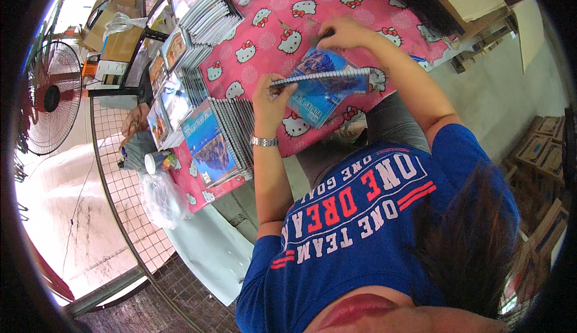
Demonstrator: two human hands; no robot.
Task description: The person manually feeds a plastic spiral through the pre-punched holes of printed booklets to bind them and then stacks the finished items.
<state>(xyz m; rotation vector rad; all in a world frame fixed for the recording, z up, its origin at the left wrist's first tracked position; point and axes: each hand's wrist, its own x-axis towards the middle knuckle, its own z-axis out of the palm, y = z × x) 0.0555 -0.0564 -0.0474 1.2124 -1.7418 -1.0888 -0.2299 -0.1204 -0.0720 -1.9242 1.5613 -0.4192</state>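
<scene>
My left hand (pixel 270 101), with a metal watch on its wrist, is closed on the left end of a spiral-bound notebook (pixel 342 85). The notebook is tilted, its coil running across toward the right. Under and behind it shows a blue picture cover (pixel 314 107); I cannot tell whether this is a separate notebook. My right hand (pixel 347 34) is just beyond the notebook, fingers pinched at a small dark thing too unclear to name. Beside my left forearm stands a stack of spiral notebooks (pixel 207 143) with blue landscape covers.
More notebook stacks (pixel 204 11) line the left of the pink patterned tablecloth (pixel 258 47). What looks like another person's hand (pixel 135 121) is beyond them, near a cup (pixel 155 163) and a plastic bag (pixel 162 201). A fan (pixel 51 98) stands far left; cardboard boxes (pixel 541 143) lie right.
</scene>
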